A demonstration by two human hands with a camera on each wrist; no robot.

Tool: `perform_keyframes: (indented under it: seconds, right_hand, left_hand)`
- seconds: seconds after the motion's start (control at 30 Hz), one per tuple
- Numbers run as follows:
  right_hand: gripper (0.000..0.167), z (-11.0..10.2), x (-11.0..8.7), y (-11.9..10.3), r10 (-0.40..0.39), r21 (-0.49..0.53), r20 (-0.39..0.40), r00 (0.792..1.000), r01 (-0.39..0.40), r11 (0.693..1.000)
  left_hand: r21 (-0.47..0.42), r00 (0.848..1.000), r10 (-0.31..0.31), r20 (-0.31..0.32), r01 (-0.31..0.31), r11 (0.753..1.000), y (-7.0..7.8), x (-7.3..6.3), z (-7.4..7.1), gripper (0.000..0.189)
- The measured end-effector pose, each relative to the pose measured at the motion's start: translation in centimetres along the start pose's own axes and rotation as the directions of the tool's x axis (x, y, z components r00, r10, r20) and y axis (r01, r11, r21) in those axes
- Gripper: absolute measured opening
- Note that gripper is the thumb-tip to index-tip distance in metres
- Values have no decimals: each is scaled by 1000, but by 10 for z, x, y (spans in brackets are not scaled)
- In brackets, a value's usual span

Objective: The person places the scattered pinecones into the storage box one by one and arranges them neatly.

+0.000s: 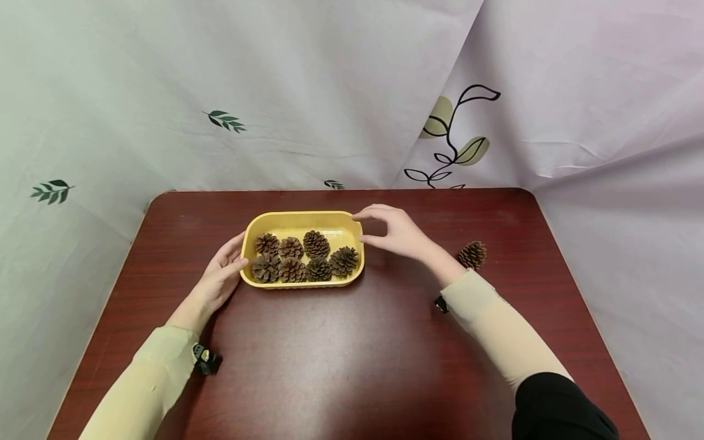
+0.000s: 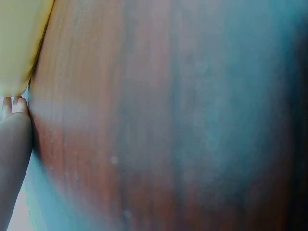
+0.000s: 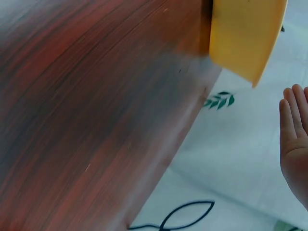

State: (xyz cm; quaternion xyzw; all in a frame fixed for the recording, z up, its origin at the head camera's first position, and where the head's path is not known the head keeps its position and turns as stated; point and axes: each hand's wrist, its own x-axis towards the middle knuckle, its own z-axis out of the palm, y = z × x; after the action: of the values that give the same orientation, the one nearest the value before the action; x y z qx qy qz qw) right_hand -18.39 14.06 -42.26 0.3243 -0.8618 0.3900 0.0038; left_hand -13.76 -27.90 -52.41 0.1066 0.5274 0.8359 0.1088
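A yellow rectangular tray [image 1: 304, 285] with rounded corners sits towards the back of the table, with several brown pinecones [image 1: 293, 269] in it. At its left end, my left hand [image 1: 216, 280] holds the tray, thumb at the rim and fingers along the outer side. My right hand [image 1: 397, 233] is at the tray's right end, fingers and thumb spread apart with nothing between them. In the right wrist view the fingers [image 3: 299, 113] look straight, a little off the yellow wall. One more pinecone [image 1: 472, 255] lies on the table beyond my right wrist.
The dark red-brown wooden table [image 1: 330, 354] has rounded back corners. Pale cloth [image 1: 308, 91] printed with leaves hangs behind it and along both sides. A small black device [image 1: 206, 359] is strapped at my left wrist.
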Motion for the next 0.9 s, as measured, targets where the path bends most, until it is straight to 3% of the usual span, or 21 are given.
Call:
perform_keyframes:
  seconds: [0.9]
  right_hand:
    - [46, -61, -88, 43, 126, -111, -157, 980, -144, 983]
  left_hand:
    - [-6, 1000, 1, -2, -1, 1000, 1, 1, 1, 57]
